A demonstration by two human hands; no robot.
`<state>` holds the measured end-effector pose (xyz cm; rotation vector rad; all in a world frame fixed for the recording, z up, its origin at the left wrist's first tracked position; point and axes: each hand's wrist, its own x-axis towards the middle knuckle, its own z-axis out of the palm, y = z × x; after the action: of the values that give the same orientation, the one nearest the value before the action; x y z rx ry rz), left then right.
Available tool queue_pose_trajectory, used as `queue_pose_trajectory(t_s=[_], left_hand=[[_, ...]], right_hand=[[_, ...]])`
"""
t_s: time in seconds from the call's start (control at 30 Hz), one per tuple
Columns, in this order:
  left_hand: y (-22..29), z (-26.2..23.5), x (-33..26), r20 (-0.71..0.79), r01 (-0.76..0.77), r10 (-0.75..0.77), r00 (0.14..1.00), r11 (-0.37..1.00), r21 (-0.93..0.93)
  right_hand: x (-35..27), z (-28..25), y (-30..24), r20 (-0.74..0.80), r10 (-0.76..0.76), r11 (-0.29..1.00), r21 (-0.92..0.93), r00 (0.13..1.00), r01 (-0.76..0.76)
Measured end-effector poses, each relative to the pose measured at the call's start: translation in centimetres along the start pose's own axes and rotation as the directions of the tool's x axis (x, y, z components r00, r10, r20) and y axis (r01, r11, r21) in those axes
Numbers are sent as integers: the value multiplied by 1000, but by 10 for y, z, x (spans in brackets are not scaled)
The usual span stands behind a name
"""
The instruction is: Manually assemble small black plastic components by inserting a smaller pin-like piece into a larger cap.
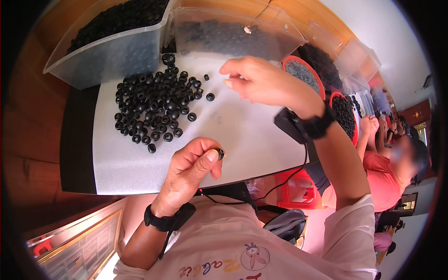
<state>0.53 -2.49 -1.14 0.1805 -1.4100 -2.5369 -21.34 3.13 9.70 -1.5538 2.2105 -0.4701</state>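
- The left hand (189,170) pinches a black bead-like piece (221,154) between thumb and forefinger, above the near part of the white sheet (254,140)
- The right hand (261,81) has thumb and forefinger apart, with nothing seen between them; its nearest neighbours are two loose black pieces (210,97) beside the main pile (151,105), near but not touching
- The pinched piece could slip, since only the fingertips hold it, and its rounded shape might let it roll off the near edge
- A sweep of the right forearm could scatter the loose pieces, which look free to roll
- The cable (306,154) from the black wrist device (288,125) might snag on the table edge if the arm pulls away
- Multicoloured lettering and a cartoon rabbit mark the white T-shirt (210,233); faint marks (216,117) on the sheet are too weak to read, and no label is legible on the clear bins (116,60)
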Motion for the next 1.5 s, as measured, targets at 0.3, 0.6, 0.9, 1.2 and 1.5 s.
queue_pose_trajectory(t_s=[0.3, 0.6, 0.9, 1.2, 1.5], left_hand=[[-1, 0, -2, 11, 9, -8, 1000, 1000, -15], [-1, 1, 0, -30, 0, -1, 1000, 999, -43], [-1, 1, 2, -28, -21, 17, 999, 987, -162], [-1, -1, 1, 10, 10, -9, 1000, 995, -103], [4, 5, -1, -42, 41, -44, 998, 996, -76]], right_hand=[[68, 49, 26, -49, -114, 931, -354, 992, 90], [45, 46, 31, -137, -210, 945, -282, 968, 165], [-56, 44, -5, -121, -88, 939, 321, 989, 123], [-87, 72, -16, -202, -178, 733, 626, 963, 266], [-93, 80, -11, -236, -171, 613, 734, 956, 291]])
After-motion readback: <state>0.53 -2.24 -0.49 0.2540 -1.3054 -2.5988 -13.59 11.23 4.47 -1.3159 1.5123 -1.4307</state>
